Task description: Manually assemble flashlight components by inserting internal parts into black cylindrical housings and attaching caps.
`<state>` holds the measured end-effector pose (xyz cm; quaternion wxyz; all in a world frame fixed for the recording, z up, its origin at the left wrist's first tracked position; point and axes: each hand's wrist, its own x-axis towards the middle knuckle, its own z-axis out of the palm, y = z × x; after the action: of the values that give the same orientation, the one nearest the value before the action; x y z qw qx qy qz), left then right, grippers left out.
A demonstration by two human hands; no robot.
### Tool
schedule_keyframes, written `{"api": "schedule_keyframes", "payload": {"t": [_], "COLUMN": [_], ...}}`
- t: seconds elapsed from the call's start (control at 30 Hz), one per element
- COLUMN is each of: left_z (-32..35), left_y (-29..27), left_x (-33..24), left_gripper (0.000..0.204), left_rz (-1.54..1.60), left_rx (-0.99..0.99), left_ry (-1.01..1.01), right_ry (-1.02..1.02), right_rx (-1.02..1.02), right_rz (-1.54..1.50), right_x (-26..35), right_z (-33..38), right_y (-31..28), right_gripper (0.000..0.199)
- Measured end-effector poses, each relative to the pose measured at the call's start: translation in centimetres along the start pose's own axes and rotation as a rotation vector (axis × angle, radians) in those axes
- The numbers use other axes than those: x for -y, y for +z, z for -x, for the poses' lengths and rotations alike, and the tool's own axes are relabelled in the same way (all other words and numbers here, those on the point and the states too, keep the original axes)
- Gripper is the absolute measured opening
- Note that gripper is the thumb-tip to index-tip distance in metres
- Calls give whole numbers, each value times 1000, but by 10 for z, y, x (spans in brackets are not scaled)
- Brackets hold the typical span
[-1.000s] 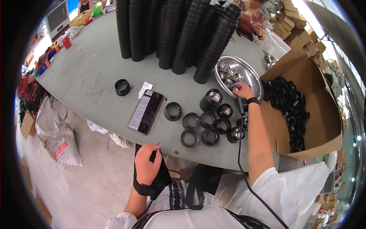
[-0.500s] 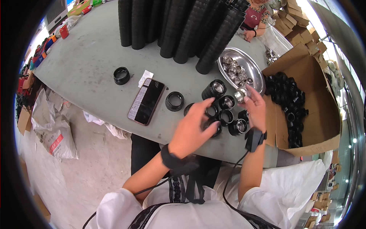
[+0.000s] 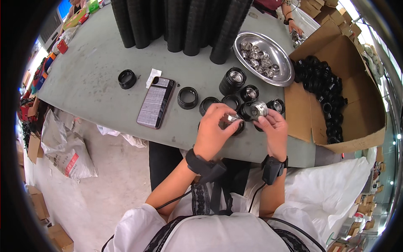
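My left hand [image 3: 213,128] pinches a shiny metal ring [image 3: 231,119] over a black ring at the near part of the table. Between the fingertips of my right hand [image 3: 274,131] is a metal cup-shaped part [image 3: 259,109], tilted above the group of black rings. Around both hands stand several black rings [image 3: 231,102], some with a metal insert [image 3: 249,93] inside. A taller stack of black rings [image 3: 232,81] rises behind them, metal showing in its top. Two more rings, one nearer [image 3: 187,98] and one farther left [image 3: 126,79], lie apart.
A steel dish [image 3: 283,74] holds several metal parts. Right of it, a cardboard box [image 3: 357,105] contains many black rings. A phone [image 3: 156,103] lies beside a white paper slip [image 3: 153,75]. Tall black stacks [image 3: 176,29] stand behind. Another person's hand [image 3: 296,29] reaches metal parts at far right.
My right hand has moved from beside the dish down over the rings, bringing a metal part. The left hand, blurred and spread before, now pinches a metal ring. The view has shifted slightly.
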<state>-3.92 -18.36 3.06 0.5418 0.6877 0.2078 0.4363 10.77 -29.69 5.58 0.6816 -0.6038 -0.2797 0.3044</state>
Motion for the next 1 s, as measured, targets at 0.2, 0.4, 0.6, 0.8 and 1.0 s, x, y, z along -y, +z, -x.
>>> {"api": "schedule_keyframes", "payload": {"t": [0.2,0.4,0.6,0.8,1.0], "left_z": [1,18,25,18,15], "left_y": [8,30,30,29,24], "left_x": [8,35,35,30,23], "left_gripper": [14,15,21,25,31], "left_rz": [-464,-946,-1099,-1104,-1008], "left_rx": [225,271,321,476,462], "left_ry": [204,376,324,234,242], "right_ry": [-392,-580,-565,-522,-434], "right_rx": [5,200,267,312,326], "right_rz": [961,1274,1437,1436,1364], "right_x": [-10,-27,-20,-18,-15], "right_z": [-23,-44,-41,-52,-57], "right_y": [-21,-29,-26,-27,-24], "right_gripper": [19,15,11,11,11]}}
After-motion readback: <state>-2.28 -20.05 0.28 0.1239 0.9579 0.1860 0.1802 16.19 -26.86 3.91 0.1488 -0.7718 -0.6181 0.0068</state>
